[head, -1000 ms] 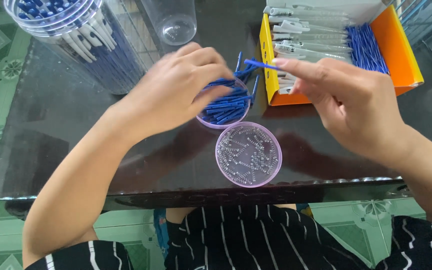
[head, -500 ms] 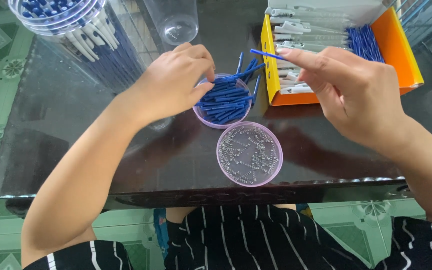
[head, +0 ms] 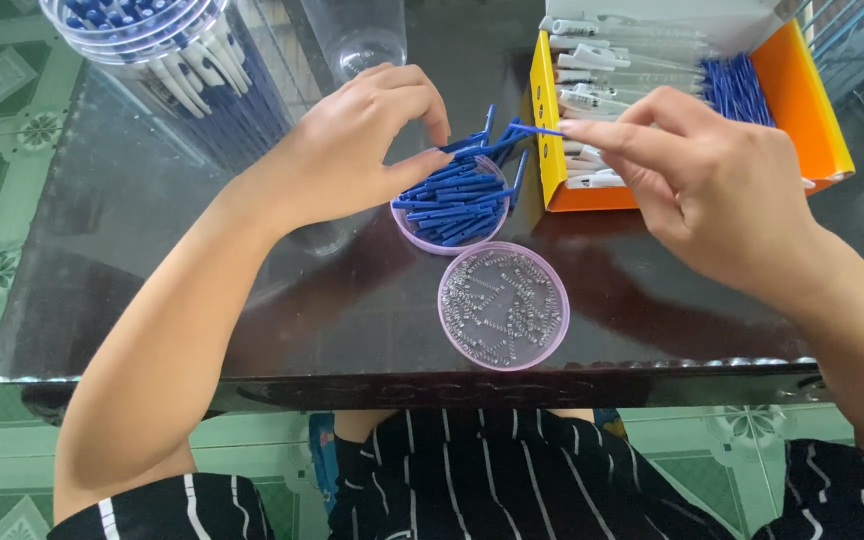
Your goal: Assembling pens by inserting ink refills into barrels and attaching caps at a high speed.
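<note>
My right hand [head: 702,175] pinches a thin blue pen refill [head: 537,129] between thumb and forefinger, its tip pointing left over the edge of the orange box [head: 802,110]. My left hand [head: 352,150] hovers with curled fingers over a small pink dish [head: 449,245] heaped with blue pen parts [head: 457,195]; I cannot tell whether it grips a part. In front of it a second pink dish [head: 550,340] holds several small metal springs [head: 502,305].
The orange box contains white pen barrels [head: 592,60] and a bundle of blue refills [head: 737,90]. A clear tub of finished pens [head: 172,60] stands back left beside a clear plastic cup [head: 357,35]. The dark glass table [head: 152,270] ends close to my striped shirt.
My right hand has lifted the blue refill away from the dish toward the box. My left hand has drawn back from the pile of blue parts, uncovering it.
</note>
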